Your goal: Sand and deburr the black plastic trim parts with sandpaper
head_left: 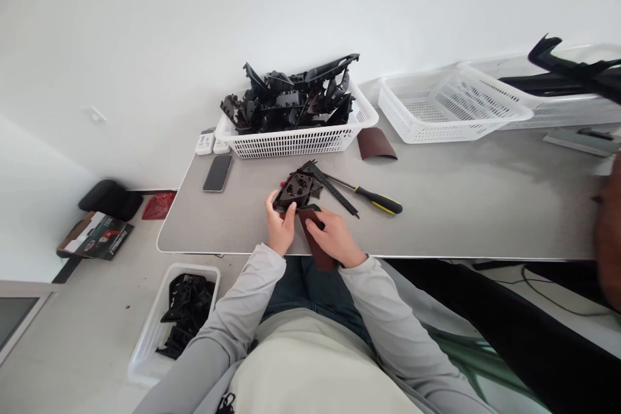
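Observation:
My left hand (280,223) is closed on the near left edge of a black plastic part (294,190), a moulded piece with clips and ribs on its upper face. In my right hand (334,233) is a strip of brown sandpaper (316,247), pinched at the near right corner of the part; its lower end hangs past the table edge. Whether the paper touches the part is hidden by my fingers. Just beyond the part lie a black caliper (334,191) and a screwdriver (381,200) with a black and yellow handle.
A white basket (291,142) heaped with black parts stands at the back, beside curved sandpaper (376,143). Another white basket (420,129) is to its right. A phone (217,173) lies left. On the floor sits a bin (138,352) of black parts. Another person's arm (610,233) shows at right.

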Demonstrator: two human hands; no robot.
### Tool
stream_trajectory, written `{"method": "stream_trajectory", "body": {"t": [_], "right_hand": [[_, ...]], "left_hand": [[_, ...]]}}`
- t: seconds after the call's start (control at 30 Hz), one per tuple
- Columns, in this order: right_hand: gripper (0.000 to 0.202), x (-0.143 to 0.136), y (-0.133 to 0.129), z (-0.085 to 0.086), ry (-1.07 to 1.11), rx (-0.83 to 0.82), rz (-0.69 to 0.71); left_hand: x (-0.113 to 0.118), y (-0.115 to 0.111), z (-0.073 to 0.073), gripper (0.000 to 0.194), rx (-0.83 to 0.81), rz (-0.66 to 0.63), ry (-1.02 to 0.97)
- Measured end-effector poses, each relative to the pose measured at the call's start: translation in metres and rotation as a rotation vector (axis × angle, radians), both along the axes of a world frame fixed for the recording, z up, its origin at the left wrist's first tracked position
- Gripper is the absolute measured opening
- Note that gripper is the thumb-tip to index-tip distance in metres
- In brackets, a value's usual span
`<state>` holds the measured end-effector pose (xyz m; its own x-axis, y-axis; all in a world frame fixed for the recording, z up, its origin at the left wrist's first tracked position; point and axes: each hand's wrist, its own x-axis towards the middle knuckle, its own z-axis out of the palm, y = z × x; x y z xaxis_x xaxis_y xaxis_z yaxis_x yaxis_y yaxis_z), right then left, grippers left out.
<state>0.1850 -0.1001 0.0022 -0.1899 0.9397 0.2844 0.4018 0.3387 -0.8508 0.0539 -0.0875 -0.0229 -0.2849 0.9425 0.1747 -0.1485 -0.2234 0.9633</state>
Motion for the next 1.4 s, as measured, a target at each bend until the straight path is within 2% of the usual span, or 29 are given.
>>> {"method": "stream_trajectory", "body": {"t": [0.1, 0.2, 0.3, 0.4, 0.57, 0.87, 1.13, 1.27, 1.4], "right_hand": [[0.022, 0.001, 0.005, -0.009, 0.194, -0.147, -0.049], [0.033, 0.001, 0.014, -0.02, 0.48, -0.309, -0.129], [0.039, -0.001, 0.023, -0.026, 0.611, -0.392, -0.136], [0.038, -0.005, 0.029, -0.027, 0.565, -0.4, -0.108], [0.032, -0.009, 0.027, -0.024, 0.428, -0.299, -0.089], [0.03, -0.014, 0.02, -0.021, 0.414, -0.304, -0.042], [0.024, -0.011, 0.018, -0.013, 0.307, -0.282, 0.01], [0.028, -0.013, 0.017, -0.01, 0.323, -0.264, -0.046], [0.024, -0.015, 0.019, -0.012, 0.331, -0.299, 0.01]], "left_hand": [[-0.003, 0.002, 0.0, 0.068, -0.022, 0.039, -0.059], [-0.006, 0.005, 0.0, 0.054, -0.048, 0.049, -0.11], [-0.007, 0.008, -0.001, 0.046, -0.069, 0.071, -0.146], [-0.007, 0.009, -0.001, 0.05, -0.094, 0.086, -0.178], [-0.007, 0.008, -0.001, 0.052, -0.105, 0.063, -0.185], [-0.007, 0.009, -0.004, 0.055, -0.052, 0.061, -0.102], [-0.007, 0.011, -0.007, 0.06, -0.075, 0.038, -0.144], [-0.007, 0.011, -0.008, 0.061, -0.06, 0.039, -0.135], [-0.007, 0.011, -0.007, 0.057, -0.068, 0.058, -0.147]]}}
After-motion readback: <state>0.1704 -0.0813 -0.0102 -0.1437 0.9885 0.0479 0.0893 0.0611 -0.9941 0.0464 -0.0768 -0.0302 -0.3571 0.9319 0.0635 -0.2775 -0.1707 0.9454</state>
